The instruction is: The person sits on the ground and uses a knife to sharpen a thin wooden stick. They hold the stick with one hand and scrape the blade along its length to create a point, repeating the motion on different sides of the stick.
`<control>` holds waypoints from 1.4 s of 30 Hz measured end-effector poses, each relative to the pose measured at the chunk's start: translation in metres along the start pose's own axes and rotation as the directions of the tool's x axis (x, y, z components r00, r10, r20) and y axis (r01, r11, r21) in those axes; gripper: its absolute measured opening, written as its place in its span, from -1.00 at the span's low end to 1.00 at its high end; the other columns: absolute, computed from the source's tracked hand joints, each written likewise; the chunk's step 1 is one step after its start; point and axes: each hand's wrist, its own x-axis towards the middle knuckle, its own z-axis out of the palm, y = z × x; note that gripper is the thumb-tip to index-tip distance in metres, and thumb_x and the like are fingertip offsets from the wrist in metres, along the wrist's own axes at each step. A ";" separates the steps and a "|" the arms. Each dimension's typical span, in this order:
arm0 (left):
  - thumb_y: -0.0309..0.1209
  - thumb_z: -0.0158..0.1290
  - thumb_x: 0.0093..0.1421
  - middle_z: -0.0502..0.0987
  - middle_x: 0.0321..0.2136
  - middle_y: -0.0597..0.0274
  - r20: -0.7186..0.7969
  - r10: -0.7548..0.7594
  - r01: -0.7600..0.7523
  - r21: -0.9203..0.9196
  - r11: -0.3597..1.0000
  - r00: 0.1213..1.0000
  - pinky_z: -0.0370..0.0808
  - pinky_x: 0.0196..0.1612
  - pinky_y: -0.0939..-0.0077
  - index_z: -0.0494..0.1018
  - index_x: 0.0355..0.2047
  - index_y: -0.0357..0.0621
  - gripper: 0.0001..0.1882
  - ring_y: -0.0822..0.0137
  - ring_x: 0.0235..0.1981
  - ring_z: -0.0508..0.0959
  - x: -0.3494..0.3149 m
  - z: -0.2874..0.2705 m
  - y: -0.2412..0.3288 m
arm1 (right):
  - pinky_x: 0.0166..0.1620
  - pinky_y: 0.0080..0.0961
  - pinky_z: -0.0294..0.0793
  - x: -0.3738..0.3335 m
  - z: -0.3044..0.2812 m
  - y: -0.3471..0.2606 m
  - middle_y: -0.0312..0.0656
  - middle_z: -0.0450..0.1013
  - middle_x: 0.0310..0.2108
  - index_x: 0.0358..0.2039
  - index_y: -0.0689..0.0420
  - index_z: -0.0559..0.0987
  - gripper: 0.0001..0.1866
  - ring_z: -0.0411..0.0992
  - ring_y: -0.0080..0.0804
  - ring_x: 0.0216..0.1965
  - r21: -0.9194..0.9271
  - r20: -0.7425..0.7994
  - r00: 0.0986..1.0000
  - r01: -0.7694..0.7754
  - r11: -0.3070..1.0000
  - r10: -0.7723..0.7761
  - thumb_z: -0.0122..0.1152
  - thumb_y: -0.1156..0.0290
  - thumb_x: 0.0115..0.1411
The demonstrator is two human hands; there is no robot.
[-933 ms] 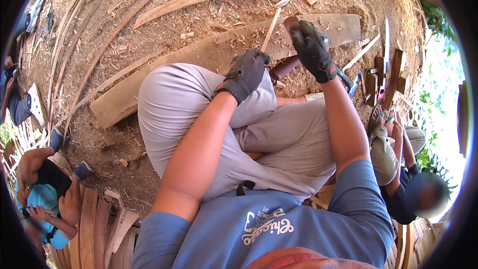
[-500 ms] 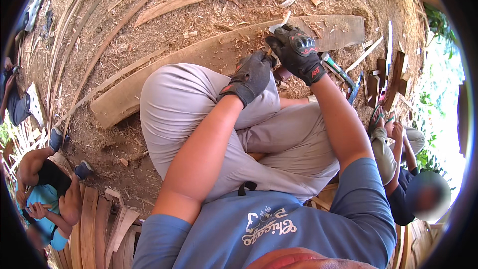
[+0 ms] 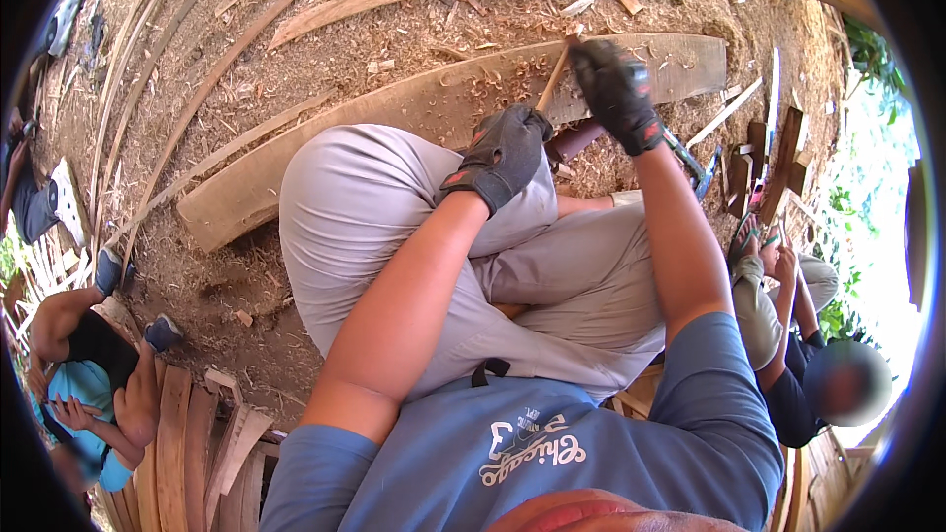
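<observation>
The thin stick (image 3: 554, 80) slants up from the left hand (image 3: 506, 145), its far stretch over the broad plank (image 3: 286, 175). From where I stand, the left glove is closed round the stick's near part, above the trouser leg (image 3: 360, 187). The right hand (image 3: 613, 94) is blurred beside the far end; I can't tell what its fingers grip. I'd brace that left fist against twisting and use light, even strokes. Curled shavings (image 3: 512, 76) lie on the plank.
</observation>
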 end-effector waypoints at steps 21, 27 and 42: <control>-0.31 -0.08 0.33 0.74 -0.31 0.01 -0.056 -0.016 0.020 0.074 0.997 0.998 0.60 -0.07 0.26 0.72 -0.23 -0.17 -0.64 0.18 -0.25 0.71 0.006 0.000 -0.006 | -0.10 -0.07 0.64 -0.014 0.008 -0.051 -0.10 0.62 -0.29 -0.20 -0.03 0.66 -0.82 0.61 0.01 -0.20 -0.236 0.267 0.925 0.335 0.912 -0.271 0.21 0.20 0.33; -0.36 -0.06 0.32 0.71 -0.36 0.04 -0.028 0.003 -0.001 0.063 0.998 1.000 0.59 -0.12 0.25 0.71 -0.23 -0.15 -0.68 0.22 -0.31 0.68 0.001 -0.004 -0.001 | 0.01 -0.08 0.61 0.003 0.010 -0.033 -0.12 0.63 -0.22 -0.10 -0.05 0.69 -0.72 0.62 -0.05 -0.15 -0.339 0.128 0.970 0.238 0.910 -0.206 0.31 0.13 0.24; -0.03 0.04 0.48 0.56 -0.57 0.19 -0.195 0.036 -0.095 -0.300 0.949 0.980 0.50 -0.34 0.29 0.69 -0.21 -0.18 -0.54 0.33 -0.47 0.55 -0.003 -0.031 0.022 | -0.01 -0.10 0.55 -0.031 -0.032 -0.072 -0.14 0.55 -0.13 -0.20 -0.05 0.70 -0.71 0.53 -0.03 -0.09 -0.094 0.091 0.834 0.551 0.829 -0.544 0.45 0.28 0.01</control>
